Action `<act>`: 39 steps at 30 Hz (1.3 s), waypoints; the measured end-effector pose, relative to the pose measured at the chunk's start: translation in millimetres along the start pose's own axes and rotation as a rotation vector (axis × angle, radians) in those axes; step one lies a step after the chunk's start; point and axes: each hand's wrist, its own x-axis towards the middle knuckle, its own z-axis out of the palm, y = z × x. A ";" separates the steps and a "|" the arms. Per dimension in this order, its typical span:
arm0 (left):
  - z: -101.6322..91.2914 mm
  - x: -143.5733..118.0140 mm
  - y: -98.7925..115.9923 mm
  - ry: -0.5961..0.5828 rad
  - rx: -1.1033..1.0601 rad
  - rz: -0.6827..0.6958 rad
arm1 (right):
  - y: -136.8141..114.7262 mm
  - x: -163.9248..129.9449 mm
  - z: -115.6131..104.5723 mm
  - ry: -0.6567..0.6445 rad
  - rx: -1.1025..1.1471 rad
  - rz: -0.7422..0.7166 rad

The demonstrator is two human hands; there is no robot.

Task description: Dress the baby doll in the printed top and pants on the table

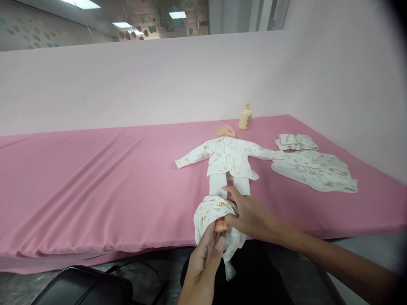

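Note:
A baby doll (225, 131) lies on its back, dressed in a white printed jacket (227, 156) with its sleeves spread out and white leggings or trousers (218, 184) on its legs. White printed baby pants (205, 212) are bunched around its lower legs, hanging over the bed's front edge. The doll's bare foot (221, 225) pokes out of the bunched cloth. My left hand (203, 264) closes on that foot from below, thumb on the near side. With thumb and fingers, my right hand (244, 212) grips the pants just above the foot. The other foot is hidden.
Pink sheeting (111, 190) covers the bed. A pump bottle (245, 117) stands behind the doll's head. To the right lie a folded printed cloth (295, 142) and a spread-out printed garment (318, 169). A black chair (85, 288) is at lower left. White walls (143, 84) border the bed.

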 end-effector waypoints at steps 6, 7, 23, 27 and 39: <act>-7.0 1.2 8.7 0.209 0.567 0.289 | 10.3 4.9 13.3 0.077 0.204 0.019; -9.8 3.9 10.5 0.233 0.661 0.360 | 11.1 4.9 15.5 0.094 0.232 0.017; -28.8 75.5 54.8 0.026 1.328 0.576 | 17.0 10.1 21.0 0.214 0.517 -0.147; -30.5 95.2 68.8 0.014 1.499 0.677 | 23.5 18.3 18.3 0.216 0.475 -0.223; -45.0 95.0 76.2 -0.146 1.679 0.474 | 28.7 -14.3 15.9 0.268 -0.241 -0.251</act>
